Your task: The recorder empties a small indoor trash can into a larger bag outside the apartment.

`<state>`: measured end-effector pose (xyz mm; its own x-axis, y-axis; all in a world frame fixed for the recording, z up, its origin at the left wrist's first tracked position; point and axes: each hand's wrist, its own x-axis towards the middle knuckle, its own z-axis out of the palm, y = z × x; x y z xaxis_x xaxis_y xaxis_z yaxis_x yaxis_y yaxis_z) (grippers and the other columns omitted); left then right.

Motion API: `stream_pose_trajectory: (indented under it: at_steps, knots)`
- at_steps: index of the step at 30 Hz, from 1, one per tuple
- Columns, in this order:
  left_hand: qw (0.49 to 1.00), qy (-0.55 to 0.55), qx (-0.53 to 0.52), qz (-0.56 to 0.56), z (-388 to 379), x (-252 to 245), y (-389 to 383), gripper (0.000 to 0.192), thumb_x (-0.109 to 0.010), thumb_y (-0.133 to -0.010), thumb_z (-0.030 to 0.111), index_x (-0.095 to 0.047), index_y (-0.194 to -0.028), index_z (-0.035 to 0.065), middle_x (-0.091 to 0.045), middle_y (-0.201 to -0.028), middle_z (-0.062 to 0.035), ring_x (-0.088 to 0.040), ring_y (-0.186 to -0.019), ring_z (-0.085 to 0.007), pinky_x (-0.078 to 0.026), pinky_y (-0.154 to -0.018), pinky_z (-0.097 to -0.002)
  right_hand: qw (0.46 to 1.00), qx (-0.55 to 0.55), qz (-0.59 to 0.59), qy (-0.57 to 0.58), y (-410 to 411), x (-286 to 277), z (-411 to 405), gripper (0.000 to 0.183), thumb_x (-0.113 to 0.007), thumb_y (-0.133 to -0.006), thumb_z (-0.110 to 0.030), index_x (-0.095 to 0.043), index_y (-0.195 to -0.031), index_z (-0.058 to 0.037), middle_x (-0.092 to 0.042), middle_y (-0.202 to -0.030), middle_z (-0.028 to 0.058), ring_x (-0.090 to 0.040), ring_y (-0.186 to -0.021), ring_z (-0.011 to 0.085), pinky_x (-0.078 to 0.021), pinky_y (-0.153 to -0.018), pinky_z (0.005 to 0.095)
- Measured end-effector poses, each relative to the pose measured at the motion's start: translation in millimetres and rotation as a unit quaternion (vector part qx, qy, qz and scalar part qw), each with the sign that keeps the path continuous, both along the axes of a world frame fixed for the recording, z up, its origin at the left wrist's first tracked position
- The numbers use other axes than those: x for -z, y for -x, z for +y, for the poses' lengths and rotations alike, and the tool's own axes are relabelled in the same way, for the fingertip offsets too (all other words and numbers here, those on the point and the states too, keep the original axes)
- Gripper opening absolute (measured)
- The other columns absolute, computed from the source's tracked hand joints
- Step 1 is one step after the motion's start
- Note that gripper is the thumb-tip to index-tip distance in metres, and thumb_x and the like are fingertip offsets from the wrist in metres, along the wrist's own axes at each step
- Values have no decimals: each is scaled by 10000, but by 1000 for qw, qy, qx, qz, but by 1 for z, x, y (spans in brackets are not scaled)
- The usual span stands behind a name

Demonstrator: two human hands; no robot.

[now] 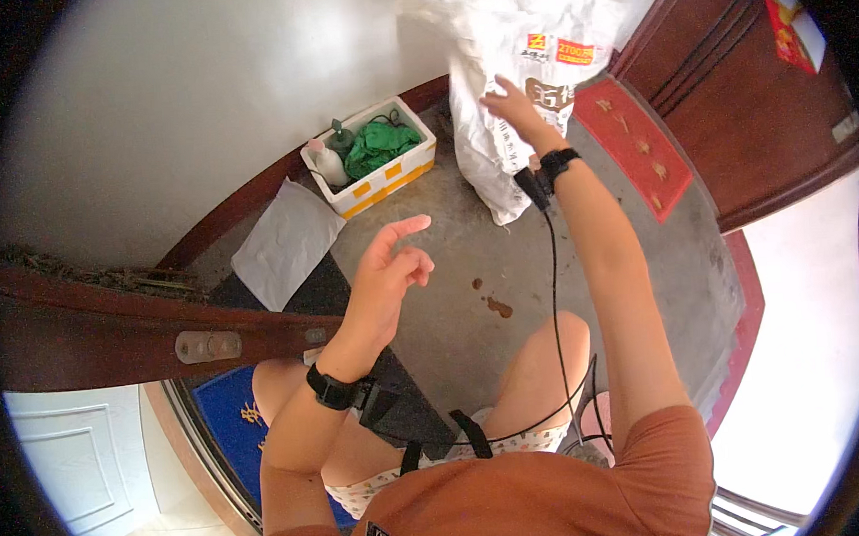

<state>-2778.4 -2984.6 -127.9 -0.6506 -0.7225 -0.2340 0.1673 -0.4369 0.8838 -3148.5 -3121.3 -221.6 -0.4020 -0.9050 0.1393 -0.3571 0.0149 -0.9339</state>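
Observation:
A large white woven sack point(485, 143) with printed writing stands against the wall at the top of the view. My right hand point(514, 110) is in front of its side, fingers apart; whether the fingertips touch the sack I cannot tell. Over the floor left of centre is my left hand point(395, 269), empty, its index finger extended and the others partly curled. Beyond that hand sits a white foam box point(379, 191) with yellow tape, holding a crumpled green plastic bag point(377, 147), a white bottle point(330, 164) and a dark green bottle point(340, 139).
A flat white bag point(288, 242) lies beside the foam box. A red mat point(636, 144) runs along the dark door at right, and a blue mat point(224, 413) lies at lower left. Brown stains point(499, 308) mark the floor. A black cable point(555, 284) hangs from my right wrist.

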Motion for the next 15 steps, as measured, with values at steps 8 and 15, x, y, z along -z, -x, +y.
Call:
stream_pose_trajectory:
  at_steps: [8, 15]
  knots:
    - [996, -73, -14, 43, -1, 0, 20, 371, -459, -852, 25, -479, -1222, 15, -524, -785, -31, -475, -745, -105, -392, -706, -235, 966, -116, -141, -181, -75, 115, 101, 302, -548, -896, -185, -565, -1146, -17, -640, -984, 64, -621, -839, 146, -505, -716, 277]
    - [982, -180, -61, -10, -1, 33, 39, 384, -464, -869, 26, -463, -1252, 5, -490, -1011, 0, -462, -804, -97, -389, -690, -242, 925, -194, 93, -314, -191, 180, 223, 233, -573, -816, -146, -605, -985, 10, -652, -911, 177, -625, -818, 359, -499, -711, 409]
